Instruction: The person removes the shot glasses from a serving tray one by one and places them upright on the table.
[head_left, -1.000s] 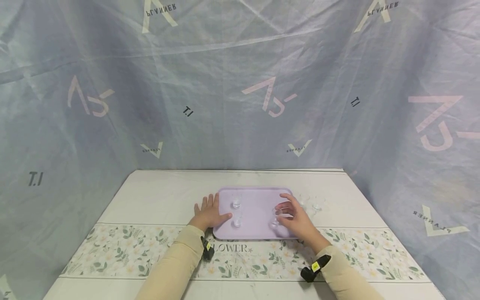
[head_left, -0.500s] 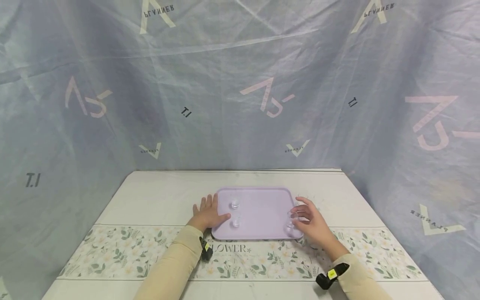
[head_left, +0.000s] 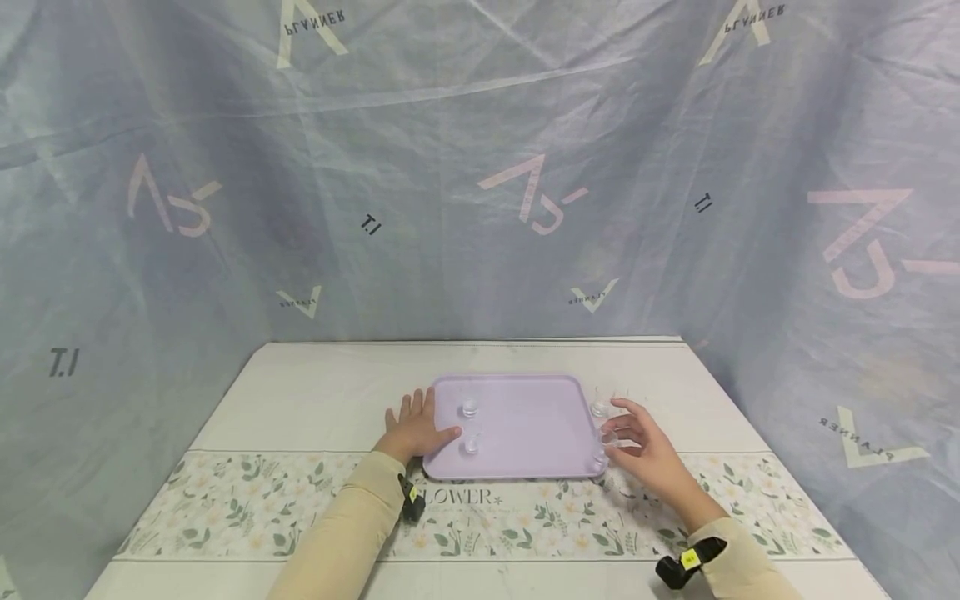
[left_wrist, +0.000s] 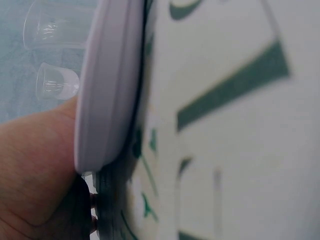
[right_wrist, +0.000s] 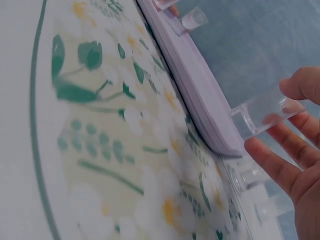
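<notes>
My right hand [head_left: 648,454] pinches a small clear shot glass [right_wrist: 265,112] between thumb and fingers. This glass hangs low over the right rim of a lilac tray [head_left: 525,425], its base toward the tray. At the opposite side, my left hand [head_left: 415,433] lies with spread fingers along the tray's left edge, the thumb reaching over the rim. Two more shot glasses stand on the tray near that thumb, a rear glass [head_left: 470,407] and a front glass [head_left: 471,446]. The left wrist view shows them behind the rim, the smaller-looking glass [left_wrist: 57,82] beside the hand.
Other clear glasses [head_left: 600,408] stand on the table just right of the tray, partly hidden behind my right hand. A white tablecloth with a floral band [head_left: 525,529] covers the table. Grey-blue curtains [head_left: 450,250] hang behind and at both sides.
My right hand has carried the shot glass rightward, from above the tray's right part to its right rim. The left hand stays at the left edge.
</notes>
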